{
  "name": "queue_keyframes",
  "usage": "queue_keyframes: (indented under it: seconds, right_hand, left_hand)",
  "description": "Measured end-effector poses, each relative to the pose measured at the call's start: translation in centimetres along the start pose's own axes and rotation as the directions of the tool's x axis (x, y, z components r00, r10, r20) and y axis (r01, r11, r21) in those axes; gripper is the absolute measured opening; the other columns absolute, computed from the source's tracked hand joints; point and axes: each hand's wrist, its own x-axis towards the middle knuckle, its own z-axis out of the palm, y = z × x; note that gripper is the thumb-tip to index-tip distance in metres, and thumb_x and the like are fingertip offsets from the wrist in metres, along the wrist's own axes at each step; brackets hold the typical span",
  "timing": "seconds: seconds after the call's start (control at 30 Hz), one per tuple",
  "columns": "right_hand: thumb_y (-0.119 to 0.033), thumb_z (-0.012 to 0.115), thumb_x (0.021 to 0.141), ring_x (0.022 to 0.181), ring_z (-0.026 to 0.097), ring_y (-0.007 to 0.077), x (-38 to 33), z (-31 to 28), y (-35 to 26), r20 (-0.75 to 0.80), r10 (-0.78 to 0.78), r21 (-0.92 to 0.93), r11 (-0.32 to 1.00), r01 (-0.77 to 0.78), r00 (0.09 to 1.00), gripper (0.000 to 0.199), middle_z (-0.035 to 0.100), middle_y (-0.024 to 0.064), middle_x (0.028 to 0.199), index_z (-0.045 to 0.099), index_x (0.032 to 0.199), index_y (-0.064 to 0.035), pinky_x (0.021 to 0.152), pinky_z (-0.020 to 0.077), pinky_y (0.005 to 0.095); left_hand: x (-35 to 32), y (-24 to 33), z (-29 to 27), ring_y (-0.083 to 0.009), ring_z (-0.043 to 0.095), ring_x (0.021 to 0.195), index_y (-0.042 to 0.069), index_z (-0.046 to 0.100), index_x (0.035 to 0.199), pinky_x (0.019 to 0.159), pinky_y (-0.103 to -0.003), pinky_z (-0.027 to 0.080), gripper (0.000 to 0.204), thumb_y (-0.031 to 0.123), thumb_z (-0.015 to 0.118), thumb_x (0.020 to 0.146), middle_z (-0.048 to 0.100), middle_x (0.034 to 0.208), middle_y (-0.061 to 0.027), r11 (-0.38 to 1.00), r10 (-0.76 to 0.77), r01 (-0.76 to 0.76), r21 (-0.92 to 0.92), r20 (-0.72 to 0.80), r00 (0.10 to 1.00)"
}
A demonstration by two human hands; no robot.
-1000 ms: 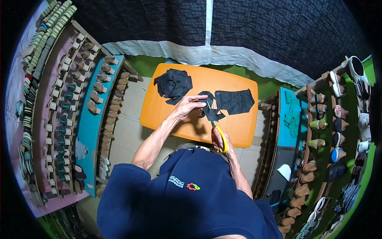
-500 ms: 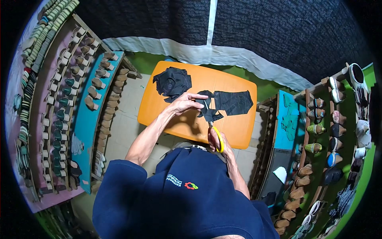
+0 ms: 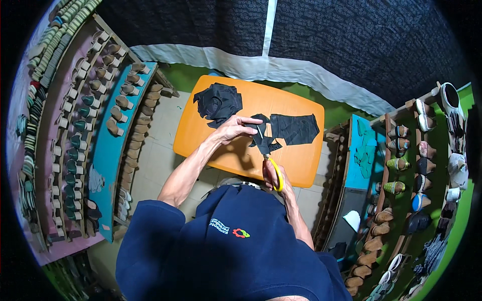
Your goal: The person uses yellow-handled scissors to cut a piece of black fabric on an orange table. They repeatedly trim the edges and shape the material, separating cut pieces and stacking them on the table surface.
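My left hand (image 3: 234, 129) pinches a small piece of black fabric (image 3: 262, 136) above the orange table (image 3: 211, 145). Yellow-handled scissors (image 3: 274, 173) are gripped in my right hand (image 3: 272, 171), their blades pointing up into that piece. A larger flat sheet of black fabric (image 3: 296, 128) lies on the table just right of the held piece. A heap of cut black pieces (image 3: 217, 102) rests on the table's far left part. Small black scraps (image 3: 273, 147) lie under the held piece.
Tilted racks of shoe lasts and soles (image 3: 90, 130) run along the left. More racks with shoes (image 3: 401, 170) stand on the right. A dark patterned cloth wall (image 3: 321, 35) with a white hem closes the far side. Pale floor tiles (image 3: 155, 150) show left of the table.
My head has shifted slightly, so the table sits a little further left in view. Both hands stay at the fabric piece, with the scissors still working into it.
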Motion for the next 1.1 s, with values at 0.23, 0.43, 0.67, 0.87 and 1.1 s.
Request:
queue_keyframes:
  seconds: [0.23, 0.43, 0.67, 0.87, 1.1]
  right_hand:
    - [-0.058, 0.049, 0.098, 0.04, 0.037, 0.0087, 0.1, -0.2, 0.4, -0.027, -0.016, -0.019, 1.0, 0.015, 1.0, 0.055, 0.039, -0.0025, 0.053, 0.047, 0.07, -0.0106, 0.038, 0.0325, 0.0265]
    - [-0.059, 0.051, 0.097, 0.04, 0.037, 0.0082, -0.4, -0.1, -0.5, -0.02, -0.058, -0.021, 0.998, 0.058, 0.998, 0.056, 0.039, -0.003, 0.051, 0.046, 0.067, -0.0117, 0.038, 0.0322, 0.0265]
    - [-0.061, 0.051, 0.097, 0.039, 0.036, 0.0079, -0.1, -0.4, 0.4, -0.043, -0.035, -0.025, 0.999, 0.034, 0.998, 0.058, 0.039, -0.0032, 0.05, 0.045, 0.065, -0.0125, 0.038, 0.0318, 0.0265]
    - [-0.068, 0.039, 0.097, 0.044, 0.04, 0.0112, 0.2, -0.3, 0.8, 0.05, 0.011, 0.092, 0.996, -0.015, 0.999, 0.063, 0.043, 0.0005, 0.055, 0.049, 0.077, -0.0092, 0.042, 0.0336, 0.027]
    - [-0.061, 0.048, 0.098, 0.045, 0.039, 0.0101, 0.7, -1.0, 0.7, 0.076, 0.046, 0.044, 0.998, -0.049, 0.996, 0.055, 0.041, -0.0009, 0.056, 0.05, 0.084, -0.0081, 0.042, 0.0359, 0.0276]
  left_hand:
    - [0.3, -0.9, -0.4, -0.0008, 0.06, 0.071, 0.005, 0.064, 0.13, 0.068, -0.016, 0.048, 0.05, 0.006, 0.077, 0.082, 0.071, 0.086, 0.0019, 1.0, -0.005, 0.005, -0.003, -0.027, 1.0]
    - [-0.2, 0.1, 1.0, -0.0015, 0.06, 0.07, 0.004, 0.063, 0.131, 0.066, -0.016, 0.047, 0.049, 0.008, 0.076, 0.084, 0.071, 0.084, 0.0009, 0.994, -0.001, -0.007, -0.106, -0.079, 0.997]
    - [-0.3, 0.6, 0.8, -0.0004, 0.051, 0.057, 0.004, 0.063, 0.13, 0.051, -0.016, 0.036, 0.049, 0.009, 0.076, 0.083, 0.069, 0.079, 0.003, 0.999, -0.007, 0.004, -0.046, -0.077, 0.997]
    - [-0.1, 0.2, 0.3, -0.0039, 0.059, 0.066, 0.005, 0.066, 0.128, 0.061, -0.019, 0.046, 0.049, 0.005, 0.075, 0.08, 0.07, 0.082, 0.0, 1.0, -0.012, 0.013, 0.01, -0.075, 0.997]
    - [0.3, 0.3, -0.3, -0.0082, 0.066, 0.077, 0.005, 0.068, 0.124, 0.074, -0.022, 0.054, 0.047, 0.005, 0.075, 0.078, 0.072, 0.089, -0.004, 0.997, 0.039, -0.041, 0.065, 0.027, 0.999]
